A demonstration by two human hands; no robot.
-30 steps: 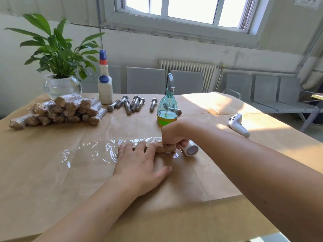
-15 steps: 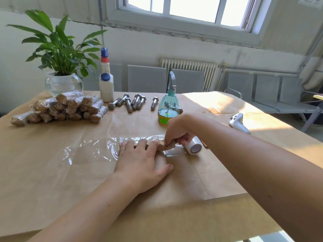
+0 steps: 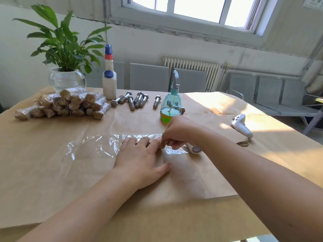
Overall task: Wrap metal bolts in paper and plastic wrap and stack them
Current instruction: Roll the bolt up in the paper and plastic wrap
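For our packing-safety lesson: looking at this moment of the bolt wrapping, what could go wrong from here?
1. The plastic wrap lies crinkled left of the left hand; it may bunch and wrap unevenly.
2. The right hand works just in front of the spray bottle; a knock could tip it.
3. The stack of wrapped bolts is piled loosely; adding another could make some roll off.

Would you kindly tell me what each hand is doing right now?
Left hand: open, fingers flat on the plastic wrap.
Right hand: pinches the paper-wrapped bolt.
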